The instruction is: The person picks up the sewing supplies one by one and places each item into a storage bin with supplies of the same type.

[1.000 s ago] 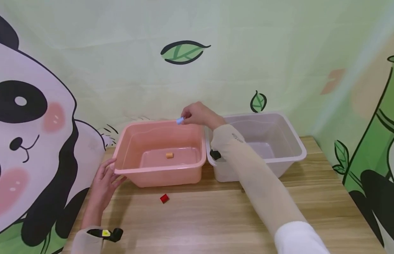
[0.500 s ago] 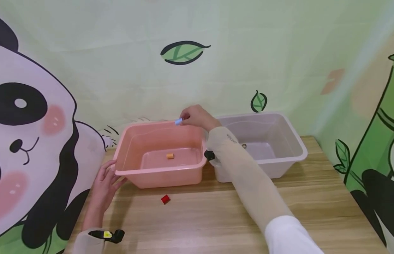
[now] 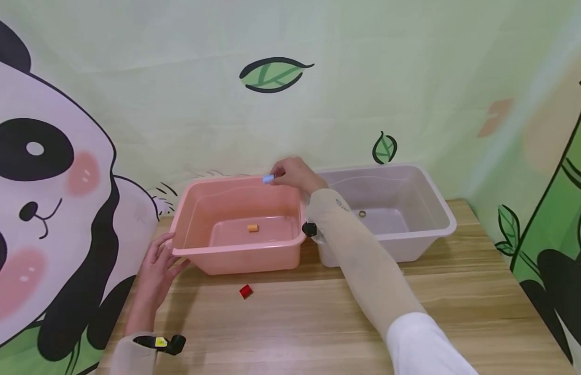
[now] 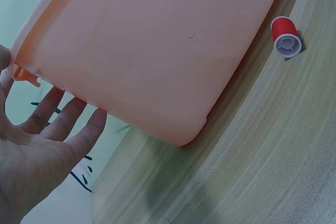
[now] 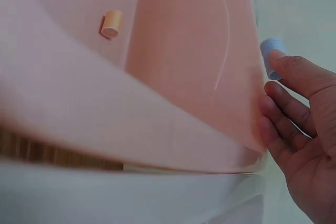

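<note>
the right hand [image 3: 297,174] stays at the rear rim of the pink tub [image 3: 234,260], pinching the light-blue thread spool [image 5: 270,45], so this handling looks paused rather than finished. the right sleeve [image 3: 361,265] has shifted, uncovering a small ring [image 3: 362,214] in the grey tub [image 3: 419,247]. the left hand [image 3: 155,273], fingers spread, still touches the pink tub's left end, near the left edge of the desk [image 3: 295,323].

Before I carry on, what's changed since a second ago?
The right forearm swung leftward, uncovering a small round thing in the gray bin; the right hand sank slightly. Nothing was taken or released: it still pinches the blue spool. Unchanged: left hand at the pink bin, orange spool inside it, red spool on the table.
</note>
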Demonstrator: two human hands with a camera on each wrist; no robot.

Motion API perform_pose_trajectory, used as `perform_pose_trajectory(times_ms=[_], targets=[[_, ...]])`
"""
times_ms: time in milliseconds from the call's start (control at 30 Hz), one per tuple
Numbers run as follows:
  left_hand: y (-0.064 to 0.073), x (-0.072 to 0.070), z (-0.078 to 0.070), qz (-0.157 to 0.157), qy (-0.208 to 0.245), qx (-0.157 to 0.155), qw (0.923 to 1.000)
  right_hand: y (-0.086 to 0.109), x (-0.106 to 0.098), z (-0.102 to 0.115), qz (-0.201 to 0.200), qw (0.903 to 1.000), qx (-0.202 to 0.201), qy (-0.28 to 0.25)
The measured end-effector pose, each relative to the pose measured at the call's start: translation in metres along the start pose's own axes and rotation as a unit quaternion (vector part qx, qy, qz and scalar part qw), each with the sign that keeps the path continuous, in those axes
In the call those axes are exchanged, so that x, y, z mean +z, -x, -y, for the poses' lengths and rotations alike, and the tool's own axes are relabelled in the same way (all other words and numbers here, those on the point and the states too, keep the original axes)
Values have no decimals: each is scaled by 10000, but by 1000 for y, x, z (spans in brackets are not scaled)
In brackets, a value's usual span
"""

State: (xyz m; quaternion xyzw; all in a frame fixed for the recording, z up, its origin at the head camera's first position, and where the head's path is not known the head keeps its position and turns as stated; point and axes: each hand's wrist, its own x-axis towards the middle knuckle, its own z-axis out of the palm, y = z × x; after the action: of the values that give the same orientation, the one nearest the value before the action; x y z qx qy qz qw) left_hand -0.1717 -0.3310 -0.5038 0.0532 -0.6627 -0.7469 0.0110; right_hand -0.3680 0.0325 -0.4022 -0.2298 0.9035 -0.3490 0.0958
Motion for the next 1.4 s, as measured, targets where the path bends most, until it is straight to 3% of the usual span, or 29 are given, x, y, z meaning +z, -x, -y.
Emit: perform_pose_trajectory(times_ms=[433,800,1067,1400], targets=[[-3,-3,-1,31,-20,-82,10000,-10,10,-6,38,9996,75,-268],[-5,-4,-1,36,-125,-93,9999,-10,15,-4,-188,9995,163,-201],[-6,-5,1,69,-130,54,9999,-12,18,-1,-408,9981,380,-265],[-4,-5,2,64,-58,125,9999,-12,21,2,-371,9975,499,-349]])
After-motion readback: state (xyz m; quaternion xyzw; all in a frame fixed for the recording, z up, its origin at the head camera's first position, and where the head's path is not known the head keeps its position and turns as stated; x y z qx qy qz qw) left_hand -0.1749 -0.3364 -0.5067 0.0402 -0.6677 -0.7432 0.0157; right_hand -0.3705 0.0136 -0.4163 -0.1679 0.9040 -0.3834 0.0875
